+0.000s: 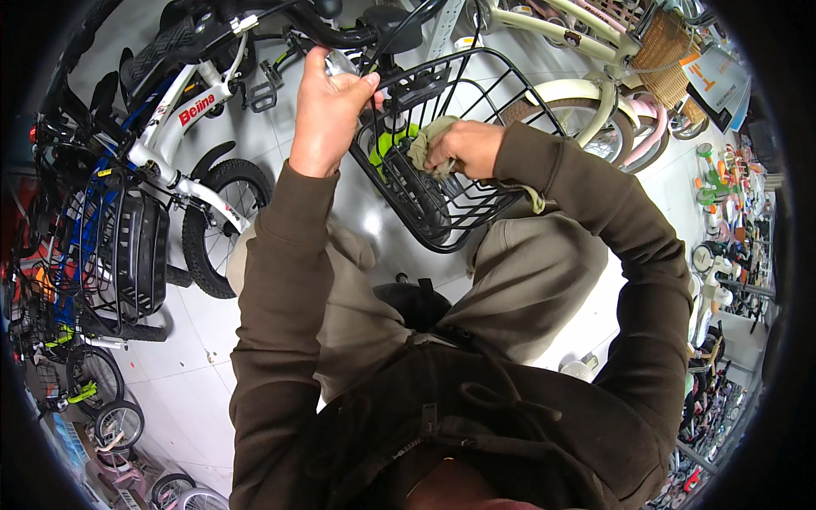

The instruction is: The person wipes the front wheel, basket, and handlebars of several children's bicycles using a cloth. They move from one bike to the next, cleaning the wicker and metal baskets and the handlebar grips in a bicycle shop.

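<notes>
A black wire bicycle basket (520,75) is in front of me, fixed to a bike with a black handlebar (340,38). At its left upper corner my left hand (327,115) is closed on the rim, thumb on top. Something silvery shows behind those fingers, mostly hidden. Over the inside of the basket, my right hand (473,148) has its fingers closed on a crumpled greenish-beige cloth (433,140). A loose end of similar cloth hangs near my right cuff. Through the wires I see a bright green part (387,149) and a dark wheel.
A white child's bike (170,127) stands close on the left, its black front wheel (223,225) near my left forearm. Cream bikes (586,93) and a wicker basket (663,53) are at the far right. Small toys (722,187) line the right side. White floor tiles (183,340) show between.
</notes>
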Demonstrator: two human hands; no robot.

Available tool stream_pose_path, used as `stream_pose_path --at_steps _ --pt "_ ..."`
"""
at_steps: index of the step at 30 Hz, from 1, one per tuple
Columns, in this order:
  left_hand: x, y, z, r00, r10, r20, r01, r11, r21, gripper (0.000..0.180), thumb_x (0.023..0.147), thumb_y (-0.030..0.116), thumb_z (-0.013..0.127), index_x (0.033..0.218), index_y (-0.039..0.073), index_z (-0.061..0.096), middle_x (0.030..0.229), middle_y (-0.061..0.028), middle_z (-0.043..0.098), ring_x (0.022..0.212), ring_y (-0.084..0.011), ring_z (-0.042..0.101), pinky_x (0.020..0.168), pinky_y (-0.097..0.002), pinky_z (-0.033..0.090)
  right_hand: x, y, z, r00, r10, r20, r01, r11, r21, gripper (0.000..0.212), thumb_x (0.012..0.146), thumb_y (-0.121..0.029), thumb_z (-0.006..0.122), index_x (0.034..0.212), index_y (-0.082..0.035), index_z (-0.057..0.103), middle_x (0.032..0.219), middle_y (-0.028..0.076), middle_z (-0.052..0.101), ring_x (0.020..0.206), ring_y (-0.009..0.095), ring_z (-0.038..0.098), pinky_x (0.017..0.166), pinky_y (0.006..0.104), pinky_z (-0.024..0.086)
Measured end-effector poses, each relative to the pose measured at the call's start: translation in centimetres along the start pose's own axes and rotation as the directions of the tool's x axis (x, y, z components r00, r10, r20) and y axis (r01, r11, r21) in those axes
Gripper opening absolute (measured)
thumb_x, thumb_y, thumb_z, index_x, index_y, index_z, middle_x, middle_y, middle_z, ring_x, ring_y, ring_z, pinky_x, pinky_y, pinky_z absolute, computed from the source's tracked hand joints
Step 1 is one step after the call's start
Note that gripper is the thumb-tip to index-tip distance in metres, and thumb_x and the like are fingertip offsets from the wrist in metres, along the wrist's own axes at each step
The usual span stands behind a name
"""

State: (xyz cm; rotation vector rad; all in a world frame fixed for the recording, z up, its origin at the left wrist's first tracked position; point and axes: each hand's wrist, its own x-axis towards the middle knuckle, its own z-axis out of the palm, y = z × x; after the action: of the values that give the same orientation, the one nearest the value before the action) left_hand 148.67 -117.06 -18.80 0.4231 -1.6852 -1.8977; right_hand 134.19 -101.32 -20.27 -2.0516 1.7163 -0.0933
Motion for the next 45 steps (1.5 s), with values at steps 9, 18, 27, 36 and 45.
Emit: stream_pose_path --at_steps 9,18,27,36,45 --pt "-1.3 -1.3 -0.4 0.975 0.207 -0.079 -0.148 0.875 0.461 0.053 0.071 0.01 0.073 0.111 -0.003 0.04 0.071 -0.0031 0.052 0.063 -0.0123 0.051 0.058 -0.0268 0.044 2.1 1.6 -1.5 0.855 0.519 -0.013 -0.518 0.853 -0.061 0.016 0.066 -0.004 0.056 0.078 0.001 0.065 0.074 0.023 0.062 0.074 0.037 0.063 0.069 0.0419 0.051" --pt "-1.7 -0.9 1.3 0.999 -0.034 0.006 0.035 0.993 -0.113 0.027 0.083 -0.003 0.053 0.107 -0.002 0.041 0.065 -0.0058 0.055 0.053 -0.0113 0.051 0.051 -0.025 0.043 4.5 -3.8 -0.3 0.96 0.271 0.067 -0.275 0.959 0.064 0.013 0.07 -0.007 0.057 0.079 0.001 0.061 0.071 0.02 0.062 0.074 0.036 0.062 0.068 0.0415 0.05" --pt "-1.8 0.6 -1.1 0.963 -0.253 0.091 0.269 0.912 -0.31 0.022 0.089 0.004 0.049 0.111 0.002 0.045 0.066 -0.0002 0.048 0.05 -0.0057 0.039 0.048 -0.0239 0.041 4.8 -3.4 1.5 0.965 0.143 0.219 -0.102 0.977 -0.189 0.033 0.074 -0.008 0.053 0.106 0.0 0.056 0.103 0.02 0.058 0.092 0.035 0.059 0.08 0.0428 0.048" --pt "-1.6 0.7 -2.0 0.956 -0.291 -0.028 0.272 0.92 -0.282 0.009 0.093 0.015 0.052 0.094 0.006 0.053 0.055 0.0086 0.033 0.041 -0.0021 0.026 0.037 -0.0201 0.025 8.1 -4.6 1.5 0.947 0.115 0.301 -0.027 0.96 -0.28 0.025 0.068 -0.009 0.057 0.09 0.002 0.061 0.09 0.02 0.062 0.086 0.037 0.06 0.075 0.0421 0.049" --pt "-1.9 0.3 -3.3 0.971 -0.234 -0.048 0.227 0.966 -0.123 0.013 0.092 0.017 0.054 0.093 0.005 0.058 0.055 0.0093 0.037 0.044 -0.0011 0.03 0.039 -0.0189 0.028 6.3 -6.0 -2.3 0.964 0.267 0.009 -0.216 0.761 0.612 0.016 0.072 -0.008 0.064 0.087 -0.003 0.068 0.074 0.011 0.066 0.067 0.02 0.062 0.064 0.0326 0.049"
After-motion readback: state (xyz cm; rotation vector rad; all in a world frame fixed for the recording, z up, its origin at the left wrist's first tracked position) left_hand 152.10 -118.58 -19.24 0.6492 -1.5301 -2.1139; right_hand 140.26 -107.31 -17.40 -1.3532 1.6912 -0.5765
